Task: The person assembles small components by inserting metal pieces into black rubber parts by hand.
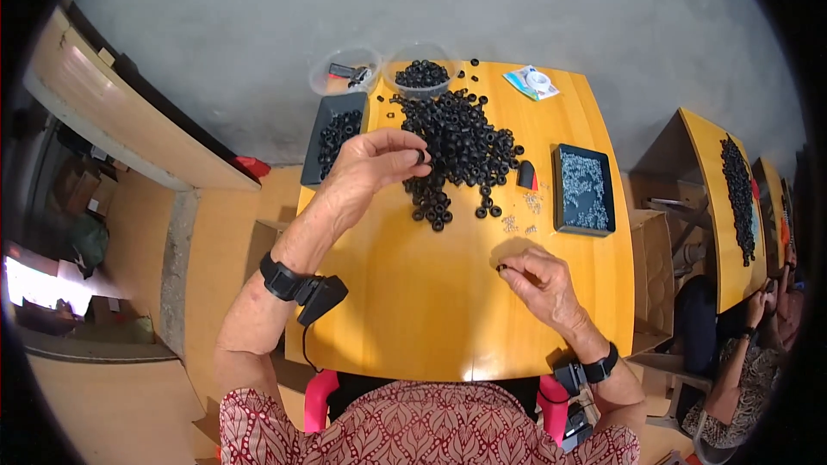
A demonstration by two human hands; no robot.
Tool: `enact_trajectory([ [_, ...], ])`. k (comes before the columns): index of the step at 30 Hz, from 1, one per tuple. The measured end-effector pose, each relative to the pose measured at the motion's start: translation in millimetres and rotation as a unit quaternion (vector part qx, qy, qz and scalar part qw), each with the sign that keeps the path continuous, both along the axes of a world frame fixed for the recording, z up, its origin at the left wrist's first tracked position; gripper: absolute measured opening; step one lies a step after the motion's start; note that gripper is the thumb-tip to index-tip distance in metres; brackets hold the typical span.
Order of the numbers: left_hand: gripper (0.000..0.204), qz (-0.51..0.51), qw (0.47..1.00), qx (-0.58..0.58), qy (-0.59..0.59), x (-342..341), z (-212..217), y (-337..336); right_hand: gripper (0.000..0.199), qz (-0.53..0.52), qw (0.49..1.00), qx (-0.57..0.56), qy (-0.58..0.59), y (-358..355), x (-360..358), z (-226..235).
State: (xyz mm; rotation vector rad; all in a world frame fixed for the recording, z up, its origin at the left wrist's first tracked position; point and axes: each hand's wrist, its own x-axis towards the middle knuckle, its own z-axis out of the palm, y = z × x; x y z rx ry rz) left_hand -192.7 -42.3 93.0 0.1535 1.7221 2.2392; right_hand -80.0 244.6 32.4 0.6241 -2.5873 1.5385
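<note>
Where rings (457,142) pile, left hand (375,164) pinches one.

We see a small assembly workshop: bare concrete floor (258,0), yellow wooden desks in a row (431,319), heaps of black rubber rings (457,142), tray of small metal parts (584,188), another person at next desk (741,362).
</note>
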Motion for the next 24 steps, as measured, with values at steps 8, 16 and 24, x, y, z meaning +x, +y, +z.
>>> enact_trajectory([
  [8, 0.028, 0.098, 0.991, -0.084, 0.025, -112, -8, 5, 0.011, -0.005, 1.0, 0.018, -0.019, 3, -13, -11],
  [16, 0.044, 0.19, 0.951, -0.207, 0.126, -98, -14, 12, 0.014, -0.005, 0.999, 0.023, -0.031, 6, -13, -12],
  [24, 0.01, 0.076, 0.799, -0.414, 0.429, -14, -57, 42, 0.013, -0.034, 0.999, 0.008, -0.037, 2, -11, -11],
])
